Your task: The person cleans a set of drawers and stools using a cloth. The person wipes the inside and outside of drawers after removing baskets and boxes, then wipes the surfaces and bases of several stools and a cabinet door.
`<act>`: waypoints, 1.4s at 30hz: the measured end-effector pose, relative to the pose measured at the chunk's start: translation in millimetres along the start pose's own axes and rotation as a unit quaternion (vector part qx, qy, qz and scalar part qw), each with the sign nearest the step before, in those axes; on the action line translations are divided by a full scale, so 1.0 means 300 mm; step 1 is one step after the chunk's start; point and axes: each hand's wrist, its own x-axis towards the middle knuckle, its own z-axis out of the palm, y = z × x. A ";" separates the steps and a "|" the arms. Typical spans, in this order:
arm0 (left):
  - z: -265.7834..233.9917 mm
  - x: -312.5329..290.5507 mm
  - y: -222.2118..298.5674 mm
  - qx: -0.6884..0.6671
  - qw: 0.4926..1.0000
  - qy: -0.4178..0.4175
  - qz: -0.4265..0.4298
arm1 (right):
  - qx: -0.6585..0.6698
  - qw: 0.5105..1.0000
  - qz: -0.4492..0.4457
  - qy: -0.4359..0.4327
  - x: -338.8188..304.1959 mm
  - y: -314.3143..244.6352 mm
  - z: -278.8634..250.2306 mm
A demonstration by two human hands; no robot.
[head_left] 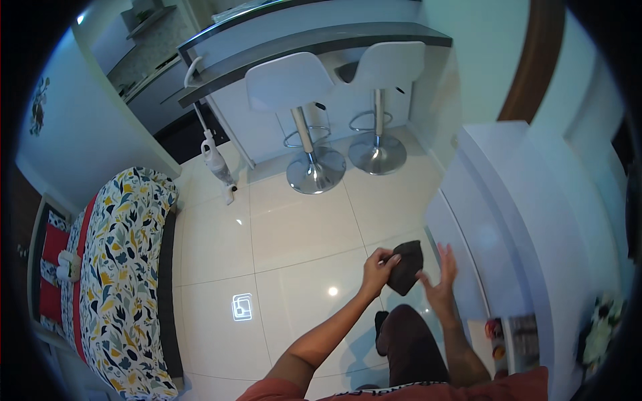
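Now, from where I stand: L hand (376, 272) pinches left edge of flat, dark wallet-like item (408, 269), long axis approx. fore-aft; R hand (439, 290) just beside, fingers spread, thumb contact unclear.

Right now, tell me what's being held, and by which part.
The left hand pinches a dark flat object by its left edge; the right hand is open beside it.
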 end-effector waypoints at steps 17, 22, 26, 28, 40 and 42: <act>-0.542 0.686 0.995 0.310 0.912 0.211 0.165 | 0.744 0.473 0.441 -0.167 1.136 -0.451 0.575; -0.781 1.137 1.274 0.418 0.768 0.235 0.425 | 0.773 0.443 0.407 -0.203 1.632 -0.788 0.817; -0.985 1.394 1.319 0.464 0.812 0.187 0.301 | 0.810 0.337 0.472 -0.088 1.798 -1.107 1.051; -0.935 1.544 1.328 0.555 0.816 0.001 0.163 | 0.882 0.186 0.430 -0.049 1.950 -0.997 1.153; -1.024 1.497 1.259 0.572 0.789 -0.020 0.221 | 0.832 0.352 0.422 0.074 1.824 -0.865 1.532; -1.045 1.495 1.257 0.590 0.779 0.003 0.211 | 0.796 0.379 0.470 0.031 1.832 -0.985 1.485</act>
